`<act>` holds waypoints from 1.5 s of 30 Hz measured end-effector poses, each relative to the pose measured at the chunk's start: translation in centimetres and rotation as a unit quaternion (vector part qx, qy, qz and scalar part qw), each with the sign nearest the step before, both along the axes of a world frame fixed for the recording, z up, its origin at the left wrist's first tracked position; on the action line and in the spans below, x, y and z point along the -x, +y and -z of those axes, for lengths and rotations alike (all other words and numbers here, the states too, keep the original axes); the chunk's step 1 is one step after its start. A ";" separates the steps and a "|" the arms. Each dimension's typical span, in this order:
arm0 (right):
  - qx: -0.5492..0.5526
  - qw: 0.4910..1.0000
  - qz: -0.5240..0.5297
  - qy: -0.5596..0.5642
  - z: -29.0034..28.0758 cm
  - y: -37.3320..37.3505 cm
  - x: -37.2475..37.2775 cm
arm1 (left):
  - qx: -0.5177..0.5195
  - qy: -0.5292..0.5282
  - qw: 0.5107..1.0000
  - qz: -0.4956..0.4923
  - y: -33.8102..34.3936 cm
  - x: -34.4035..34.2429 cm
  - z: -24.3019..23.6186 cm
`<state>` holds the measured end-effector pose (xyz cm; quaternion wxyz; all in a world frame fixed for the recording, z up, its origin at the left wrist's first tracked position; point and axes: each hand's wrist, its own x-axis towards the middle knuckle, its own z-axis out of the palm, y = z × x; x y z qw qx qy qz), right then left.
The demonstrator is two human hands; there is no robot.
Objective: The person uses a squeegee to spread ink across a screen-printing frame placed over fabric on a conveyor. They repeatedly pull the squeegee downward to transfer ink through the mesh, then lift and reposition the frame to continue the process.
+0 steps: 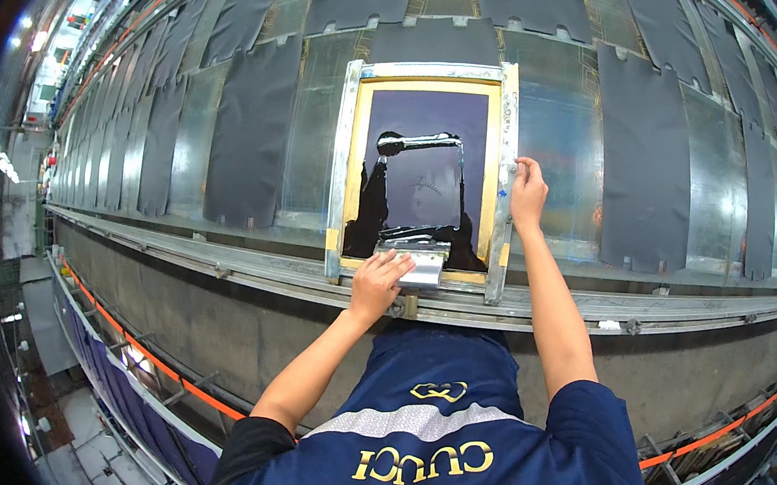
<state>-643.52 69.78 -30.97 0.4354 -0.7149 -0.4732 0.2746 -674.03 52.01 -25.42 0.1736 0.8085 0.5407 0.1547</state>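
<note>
Across most of the view, a long counter (557,146), with dark sheets (644,164) laid in rows and a metal rail (681,311) along the near edge. At the middle of that near edge, a rectangular frame (342,173), pale with a yellow inner border, around a dark purple screen (429,113). On the screen, glossy black ink (367,217), thick down both sides and streaked toward the far end. Right hand (529,200) at the frame's right side, fingers curled; cannot tell whether gripping or merely touching. Left hand (380,284) clamped on a metal scraper (428,272) at the screen's near end. Probably partway along: ink already spread, middle apparently scraped thin, thick ink left at the sides. Hidden or unclear: surface beneath the frame, scraper's underside, faint marks (427,184) mid-screen; outermost sheets cut off.
</note>
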 end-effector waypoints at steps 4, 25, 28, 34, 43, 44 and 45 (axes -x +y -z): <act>-0.004 1.000 0.010 -0.004 1.0 0.1 -0.1 | -0.035 0.046 0.998 0.010 1.9 -0.6 1.2; 0.031 0.999 0.021 0.018 0.1 0.1 -0.2 | -0.078 -0.021 0.996 -0.021 9.5 -1.8 1.2; 0.025 0.999 0.018 0.017 -0.7 0.1 0.0 | -0.063 -0.086 0.993 -0.052 15.1 -1.6 1.4; -0.018 1.000 0.016 0.011 0.4 0.3 -0.2 | 0.042 0.052 0.993 -0.097 25.5 -3.2 -0.5; 0.003 1.000 0.007 0.003 0.1 0.0 -0.4 | -0.032 -0.023 0.999 -0.022 12.0 -2.3 1.5; -0.003 1.000 0.005 0.005 0.5 0.1 -0.6 | -0.039 -0.015 0.999 -0.014 10.3 -2.2 1.5; -0.010 1.000 0.001 0.006 1.0 0.4 -0.8 | -0.048 -0.009 0.999 -0.006 8.7 -2.1 1.4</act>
